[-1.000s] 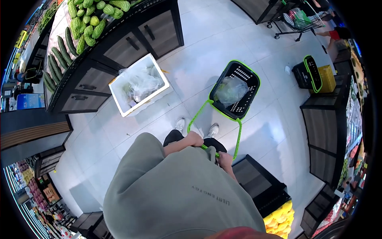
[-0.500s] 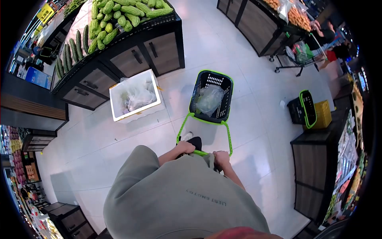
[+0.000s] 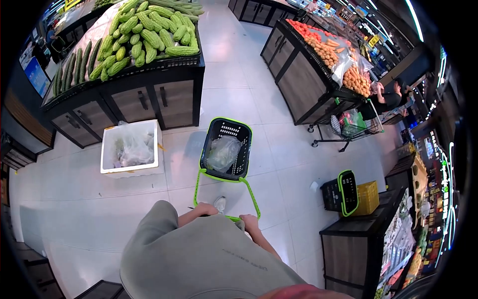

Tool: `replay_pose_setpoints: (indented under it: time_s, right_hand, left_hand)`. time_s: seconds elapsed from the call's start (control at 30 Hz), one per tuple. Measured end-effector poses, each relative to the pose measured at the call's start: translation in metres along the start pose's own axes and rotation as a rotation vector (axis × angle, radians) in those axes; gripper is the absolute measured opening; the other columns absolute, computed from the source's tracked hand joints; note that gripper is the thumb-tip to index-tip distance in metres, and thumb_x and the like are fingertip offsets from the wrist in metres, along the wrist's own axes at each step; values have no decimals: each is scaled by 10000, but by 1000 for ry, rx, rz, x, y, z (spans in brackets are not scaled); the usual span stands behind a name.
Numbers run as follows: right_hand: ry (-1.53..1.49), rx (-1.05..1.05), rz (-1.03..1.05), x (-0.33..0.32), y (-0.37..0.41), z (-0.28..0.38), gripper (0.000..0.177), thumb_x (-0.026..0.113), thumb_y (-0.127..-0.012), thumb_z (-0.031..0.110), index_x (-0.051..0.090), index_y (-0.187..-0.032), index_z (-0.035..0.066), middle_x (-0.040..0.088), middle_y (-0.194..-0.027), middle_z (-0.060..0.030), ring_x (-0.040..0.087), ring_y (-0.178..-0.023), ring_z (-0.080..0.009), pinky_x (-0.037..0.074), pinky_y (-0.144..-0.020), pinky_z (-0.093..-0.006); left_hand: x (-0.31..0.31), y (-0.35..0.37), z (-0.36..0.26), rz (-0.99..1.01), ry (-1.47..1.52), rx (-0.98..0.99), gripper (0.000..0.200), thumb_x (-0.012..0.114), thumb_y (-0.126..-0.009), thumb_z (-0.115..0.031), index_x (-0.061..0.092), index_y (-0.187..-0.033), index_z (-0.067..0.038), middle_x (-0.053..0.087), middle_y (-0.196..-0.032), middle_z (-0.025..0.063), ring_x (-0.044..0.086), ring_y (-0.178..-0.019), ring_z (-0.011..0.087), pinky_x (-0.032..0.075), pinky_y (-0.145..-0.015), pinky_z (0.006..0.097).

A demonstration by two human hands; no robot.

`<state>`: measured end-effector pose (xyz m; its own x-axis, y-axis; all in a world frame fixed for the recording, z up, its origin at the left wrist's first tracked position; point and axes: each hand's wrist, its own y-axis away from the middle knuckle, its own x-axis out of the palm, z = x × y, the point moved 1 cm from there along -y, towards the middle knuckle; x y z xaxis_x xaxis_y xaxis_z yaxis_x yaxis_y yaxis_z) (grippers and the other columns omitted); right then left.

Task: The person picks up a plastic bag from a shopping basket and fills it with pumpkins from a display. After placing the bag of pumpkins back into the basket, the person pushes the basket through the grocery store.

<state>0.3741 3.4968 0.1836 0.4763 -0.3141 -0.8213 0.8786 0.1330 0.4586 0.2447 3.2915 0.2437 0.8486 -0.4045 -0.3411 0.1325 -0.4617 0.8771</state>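
A black shopping basket (image 3: 247, 158) with a green rim stands on the floor in front of me, tilted slightly in view. Inside it lies a clear plastic bag (image 3: 223, 152) with something pale green in it. The long green handle (image 3: 253, 195) reaches back towards my body. My left hand (image 3: 205, 209) is closed at the handle's left corner, its fingertips partly hidden. My right hand (image 3: 249, 222) is closed round the handle near its right corner. A white shoe (image 3: 220, 204) shows between the handle's sides.
A white foam box (image 3: 158, 144) holding plastic bags sits left, below a stand of bitter melons (image 3: 147, 37) and cucumbers (image 3: 79, 65). Ahead right are a carrot stand (image 3: 298, 79), a shopping cart (image 3: 356, 130) and a person (image 3: 386, 99). Another basket (image 3: 331, 194) stands beside a yellow crate (image 3: 367, 197).
The view has tilted up and turned right, showing more of the aisle. In view, the basket, handle and both hands sit further left and lower. Both hands stay at the handle.
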Motion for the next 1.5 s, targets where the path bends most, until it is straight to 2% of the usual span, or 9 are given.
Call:
replay_pose_setpoints:
  time_s: [0.1, 0.17, 0.23, 0.33, 0.63, 1.03, 1.13, 1.3, 1.5]
  right_hand:
    - [-12, 53, -84, -23, -29, -46, 173, 541, -685, 277, 590, -691, 111, 604, -673, -107, 601, -675, -296, 465, -600, -413]
    - [25, 83, -115, -40, -42, -79, 174, 537, -685, 266, 589, -693, 100, 603, -676, -111, 597, -675, -294, 463, -610, -410]
    - [83, 63, -119, -55, -64, -104, 163, 530, -694, 244, 589, -694, 92, 603, -676, -110, 593, -672, -286, 461, -626, -399]
    - [99, 19, -111, -35, -95, -135, 172, 521, -704, 257, 592, -702, 101, 605, -681, -102, 591, -670, -281, 461, -624, -397]
    - [-52, -108, 56, -44, -151, -171, 193, 475, -749, 273, 607, -743, 133, 627, -728, -84, 610, -694, -286, 397, -640, -445]
    - [26, -227, 183, -161, -293, -275, 207, 484, -734, 294, 623, -833, 177, 633, -876, -71, 594, -848, -265, 386, -726, -435]
    - [96, -216, 269, -163, -319, -294, 291, 475, -756, 367, 634, -847, 141, 633, -870, -116, 601, -841, -284, 399, -756, -447]
    - [49, -212, 421, -163, -346, -302, 327, 510, -704, 325, 624, -938, 127, 614, -997, -119, 588, -934, -255, 386, -858, -484]
    - [71, -342, 465, -174, -369, -315, 232, 477, -751, 247, 630, -864, 115, 638, -892, -110, 615, -840, -266, 464, -693, -436]
  left_hand:
    - [-14, -68, 10, -255, 320, 243, 474, 390, -765, -384, 564, -1109, -108, 571, -1121, 82, 541, -1031, 258, 399, -855, 368]
    - [-15, -183, 6, 44, 212, 100, 468, 428, -758, -365, 566, -1097, -74, 585, -1089, 115, 555, -993, 267, 409, -846, 384]
    - [-20, -229, -3, 65, 275, 209, 438, 459, -756, -338, 574, -1066, -51, 597, -1045, 119, 566, -953, 262, 423, -814, 376]
    - [-27, -236, 8, 124, 433, 419, 367, 525, -753, -284, 593, -992, -14, 620, -943, 122, 590, -871, 250, 453, -745, 355]
    - [-91, -144, 16, -684, 681, 739, 251, 545, -758, -287, 604, -893, -84, 616, -840, 92, 602, -840, 247, 465, -703, 317]
    - [-247, -190, -31, -747, 631, 388, 228, 531, -756, -284, 597, -865, -95, 614, -852, 113, 594, -832, 297, 468, -692, 358]
    - [-273, -253, -32, -372, 333, -125, 240, 475, -779, -298, 592, -837, -97, 605, -883, 152, 585, -824, 337, 460, -679, 413]
    - [-268, -272, -22, -454, 346, -130, 279, 423, -807, -322, 574, -851, -91, 593, -871, 177, 578, -821, 359, 452, -675, 433]
    - [-289, -285, -18, -333, 307, -169, 333, 359, -859, -352, 606, -930, -140, 609, -929, 151, 586, -836, 341, 457, -672, 461]
